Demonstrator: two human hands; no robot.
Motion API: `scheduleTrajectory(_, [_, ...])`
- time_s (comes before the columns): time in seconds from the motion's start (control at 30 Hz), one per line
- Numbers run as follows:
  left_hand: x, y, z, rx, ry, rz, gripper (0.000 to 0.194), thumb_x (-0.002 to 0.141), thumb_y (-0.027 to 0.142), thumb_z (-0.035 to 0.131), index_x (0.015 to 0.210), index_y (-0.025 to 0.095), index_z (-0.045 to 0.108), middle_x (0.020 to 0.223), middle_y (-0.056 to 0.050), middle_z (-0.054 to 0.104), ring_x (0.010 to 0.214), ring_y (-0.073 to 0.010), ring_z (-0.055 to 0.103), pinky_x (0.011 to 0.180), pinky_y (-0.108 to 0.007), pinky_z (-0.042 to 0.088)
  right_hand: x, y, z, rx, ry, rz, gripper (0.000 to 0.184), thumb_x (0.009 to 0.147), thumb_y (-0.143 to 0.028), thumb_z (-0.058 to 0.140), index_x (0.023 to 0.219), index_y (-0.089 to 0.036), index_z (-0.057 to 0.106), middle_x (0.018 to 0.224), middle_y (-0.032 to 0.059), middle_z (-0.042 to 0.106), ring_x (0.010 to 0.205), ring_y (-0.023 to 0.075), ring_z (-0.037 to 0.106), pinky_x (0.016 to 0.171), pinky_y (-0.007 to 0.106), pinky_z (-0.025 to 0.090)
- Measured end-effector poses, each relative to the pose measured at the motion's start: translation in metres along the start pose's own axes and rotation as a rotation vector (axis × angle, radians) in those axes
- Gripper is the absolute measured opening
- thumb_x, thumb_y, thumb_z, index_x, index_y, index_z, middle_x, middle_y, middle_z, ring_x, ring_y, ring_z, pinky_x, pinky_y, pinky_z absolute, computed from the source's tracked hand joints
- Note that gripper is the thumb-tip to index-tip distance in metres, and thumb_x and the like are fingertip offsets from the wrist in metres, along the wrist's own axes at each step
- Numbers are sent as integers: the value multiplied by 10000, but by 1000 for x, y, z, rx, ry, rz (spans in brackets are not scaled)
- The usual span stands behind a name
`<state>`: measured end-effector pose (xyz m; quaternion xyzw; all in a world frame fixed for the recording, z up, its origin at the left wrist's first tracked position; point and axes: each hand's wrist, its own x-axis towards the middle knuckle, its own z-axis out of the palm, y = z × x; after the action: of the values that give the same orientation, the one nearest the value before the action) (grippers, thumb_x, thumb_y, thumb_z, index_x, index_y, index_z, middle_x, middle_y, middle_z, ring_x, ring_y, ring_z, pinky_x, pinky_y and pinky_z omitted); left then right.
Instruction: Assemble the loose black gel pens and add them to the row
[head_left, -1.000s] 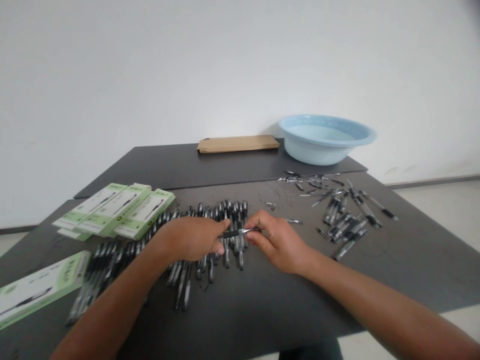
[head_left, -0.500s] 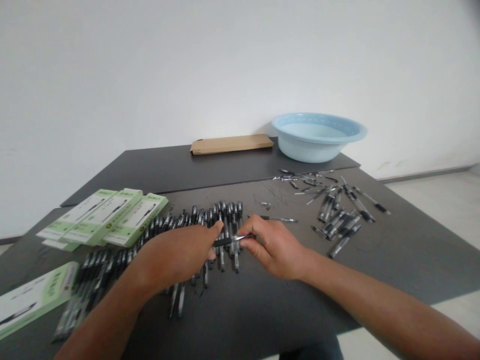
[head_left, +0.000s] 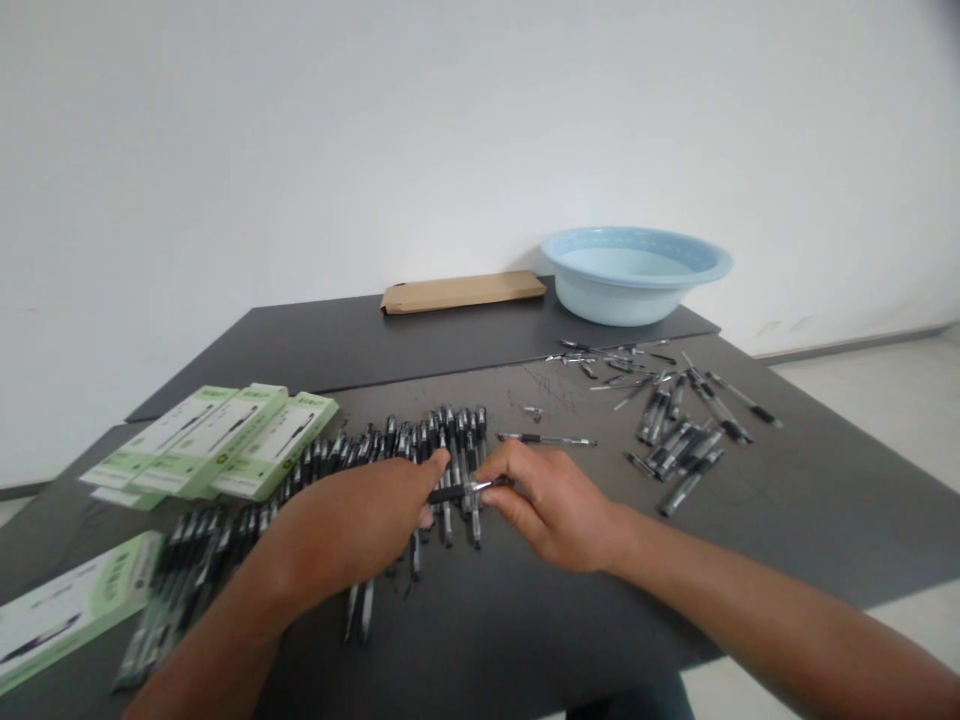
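Observation:
Between my two hands, a black-gripped pen (head_left: 450,493) lies level above the table's front half. My left hand (head_left: 375,510) is closed around its barrel, the thumb stretched along the top. At the other end, my right hand (head_left: 551,500) pinches the pen's silvery tip with thumb and fingertips. A long row of capped clear pens (head_left: 469,450) with black grips runs beneath and behind my left hand, which hides part of it. Just beyond my right hand rests a single pen (head_left: 555,439).
Green-and-white pen boxes (head_left: 225,440) overlap at the left, with another box (head_left: 82,600) nearer. Loose pens and parts (head_left: 682,445) are scattered at the right. A light-blue basin (head_left: 634,280) and a flat cardboard piece (head_left: 463,290) stand at the back by the wall.
Both hands keep their hold on the pen. My right hand has shifted very slightly down, and the view has tilted a little.

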<state>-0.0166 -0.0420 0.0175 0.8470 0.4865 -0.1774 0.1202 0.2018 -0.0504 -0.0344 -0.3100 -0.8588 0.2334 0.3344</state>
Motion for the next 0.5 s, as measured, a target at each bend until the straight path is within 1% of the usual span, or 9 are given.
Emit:
scheduleTrajectory(0.07, [2,2,-4,20,-33,9,584,876,263,457,1430,155,307,1175,-151,635,1018,-292,611,818,-375,475,0,0,1,2,4,20,68,903,-232,470,969,-216,474,811,22,589,713,149,552,653,255,414])
scheduleTrajectory(0.17, [7,6,-10,10,-67,46,567,877,285,485,1410,161,339,1178,-148,635,1009,-292,617,812,-359,476,-1,2,2,31,6,20,128,879,-228,504,1004,-206,486,877,44,608,774,162,572,700,273,436])
scheduleTrajectory(0.27, [11,6,-14,-17,-77,80,591,875,320,486,1419,168,309,1178,-145,637,1032,-292,604,801,-356,479,0,5,3,107,14,6,219,858,-275,555,1056,-201,494,924,59,614,804,168,584,726,282,453])
scheduleTrajectory(0.33, [12,6,-15,-20,-65,75,611,873,329,481,1426,157,287,1189,-159,629,1038,-292,600,796,-350,477,1,6,4,167,36,16,210,853,-275,569,1042,-202,514,917,53,617,797,160,589,727,277,459])
scheduleTrajectory(0.4, [13,7,-16,-31,-72,80,607,868,333,481,1419,160,297,1171,-155,640,1021,-286,610,769,-329,480,2,8,6,255,71,51,152,852,-255,572,990,-200,541,885,40,623,785,149,594,721,269,463])
scheduleTrajectory(0.47, [15,9,-16,-52,-86,90,606,865,340,479,1417,166,300,1143,-143,658,1005,-281,619,750,-315,481,4,10,10,420,95,126,113,855,-254,569,946,-193,546,818,25,629,730,136,600,680,260,474])
scheduleTrajectory(0.5, [16,9,-15,-59,-76,87,632,865,355,479,1430,161,275,1156,-149,652,1017,-282,614,762,-318,479,5,11,13,526,100,175,116,853,-267,572,930,-187,540,771,16,629,682,129,600,647,255,480])
